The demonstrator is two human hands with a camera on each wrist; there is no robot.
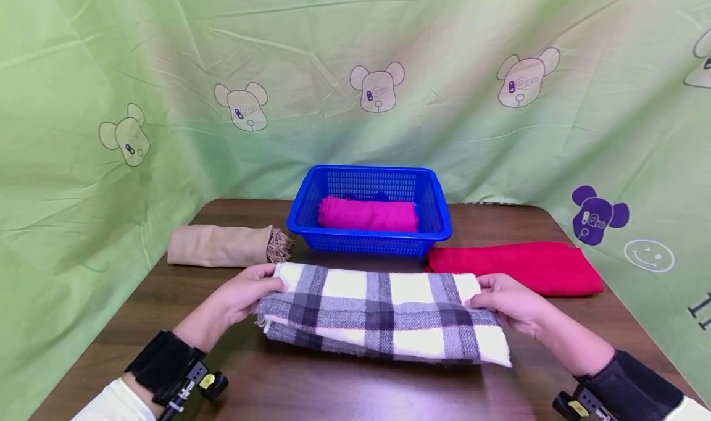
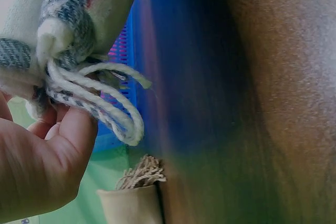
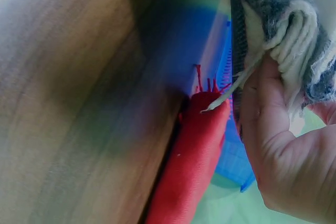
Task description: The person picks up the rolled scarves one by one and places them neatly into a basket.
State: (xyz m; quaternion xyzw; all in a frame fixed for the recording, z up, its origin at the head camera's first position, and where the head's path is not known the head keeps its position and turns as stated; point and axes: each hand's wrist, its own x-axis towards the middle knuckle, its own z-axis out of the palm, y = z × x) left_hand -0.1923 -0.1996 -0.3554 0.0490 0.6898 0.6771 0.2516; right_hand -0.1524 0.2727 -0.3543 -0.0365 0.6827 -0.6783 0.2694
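Note:
A folded black, grey and white plaid scarf [image 1: 383, 313] is stretched between both hands, above the wooden table. My left hand [image 1: 247, 291] grips its left end, thumb on top and fingers beneath. At the right end, my right hand [image 1: 511, 300] pinches the cloth the same way. White yarn fringe [image 2: 118, 108] hangs loose by the left fingers in the left wrist view. In the right wrist view, folded layers and fringe [image 3: 296, 40] lie against the right fingers. Behind the scarf stands a blue plastic basket [image 1: 369, 244] with a folded magenta cloth [image 1: 368, 215] inside.
A folded beige scarf [image 1: 219, 245] with fringe lies left of the basket, near the left hand. To the right, a folded red scarf [image 1: 516, 266] lies on the wooden table [image 1: 333, 390]. A green printed curtain [image 1: 311, 143] hangs behind and at both sides.

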